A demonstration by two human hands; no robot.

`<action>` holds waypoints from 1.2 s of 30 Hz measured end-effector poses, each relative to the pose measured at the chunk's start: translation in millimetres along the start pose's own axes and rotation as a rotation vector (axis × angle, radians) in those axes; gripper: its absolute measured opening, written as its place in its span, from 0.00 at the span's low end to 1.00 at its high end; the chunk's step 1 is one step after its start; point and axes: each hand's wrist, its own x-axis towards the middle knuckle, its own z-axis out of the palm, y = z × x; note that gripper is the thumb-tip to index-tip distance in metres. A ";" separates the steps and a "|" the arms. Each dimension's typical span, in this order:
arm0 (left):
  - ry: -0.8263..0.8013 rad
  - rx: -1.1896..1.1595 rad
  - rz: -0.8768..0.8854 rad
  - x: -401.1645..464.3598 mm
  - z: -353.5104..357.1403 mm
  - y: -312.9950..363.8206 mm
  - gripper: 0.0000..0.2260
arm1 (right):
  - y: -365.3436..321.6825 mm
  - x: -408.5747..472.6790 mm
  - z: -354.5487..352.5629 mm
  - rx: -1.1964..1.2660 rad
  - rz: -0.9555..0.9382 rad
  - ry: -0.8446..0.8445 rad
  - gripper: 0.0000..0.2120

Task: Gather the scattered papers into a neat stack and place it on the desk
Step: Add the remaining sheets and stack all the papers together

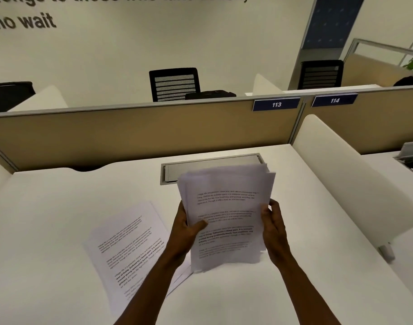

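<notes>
A bundle of printed white papers stands nearly upright above the white desk, its sheets uneven at the top edge. My left hand grips the bundle's left edge, thumb across the front page. My right hand holds the right edge with curled fingers. The bundle's bottom edge is near the desk surface; whether it touches I cannot tell. One more printed sheet lies flat on the desk to the left, partly under my left forearm.
A grey cable hatch is set into the desk behind the bundle. A tan partition with tags 113 and 114 closes the back. A white curved divider bounds the right side. Black chairs stand beyond.
</notes>
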 end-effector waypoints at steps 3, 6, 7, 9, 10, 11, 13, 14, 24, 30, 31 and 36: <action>0.055 0.023 -0.019 -5.7 11.0 -12.6 0.26 | 12.9 -6.1 4.7 -0.031 0.037 0.013 0.06; 0.129 0.037 -0.024 -10.6 14.2 -18.4 0.22 | 18.6 -8.7 4.4 -0.022 0.054 0.040 0.06; 0.137 0.043 -0.012 -11.6 14.0 -17.6 0.22 | 17.2 -9.6 3.9 -0.008 0.047 0.044 0.06; 0.142 0.056 0.015 -13.5 12.5 -14.5 0.24 | 15.2 -11.4 2.7 0.018 0.021 0.041 0.08; 0.155 0.051 0.018 -14.3 11.7 -14.1 0.25 | 15.6 -12.5 2.7 0.017 0.012 0.033 0.09; 0.176 0.043 0.008 -15.1 11.1 -15.3 0.26 | 17.2 -13.8 3.5 -0.007 0.010 0.024 0.10; 0.213 0.028 -0.049 -19.1 12.0 -22.3 0.24 | 24.5 -17.5 7.5 -0.089 0.019 0.011 0.08; 0.226 0.019 -0.083 -21.9 13.2 -27.7 0.22 | 28.6 -19.0 10.0 -0.114 0.024 0.008 0.06; 0.247 0.146 -0.014 -32.0 13.6 -23.8 0.22 | 33.4 -22.3 23.0 0.017 0.034 0.059 0.15; 0.253 0.191 -0.053 -43.9 9.3 -22.7 0.23 | 33.1 -22.1 32.2 -0.143 0.023 0.063 0.16; 0.277 0.196 -0.040 -44.6 4.1 -20.7 0.22 | 29.9 -19.7 34.4 -0.181 0.005 0.044 0.15; 0.501 0.172 -0.048 -52.8 -37.8 -18.4 0.19 | 20.5 -10.8 72.4 -0.295 -0.024 -0.122 0.11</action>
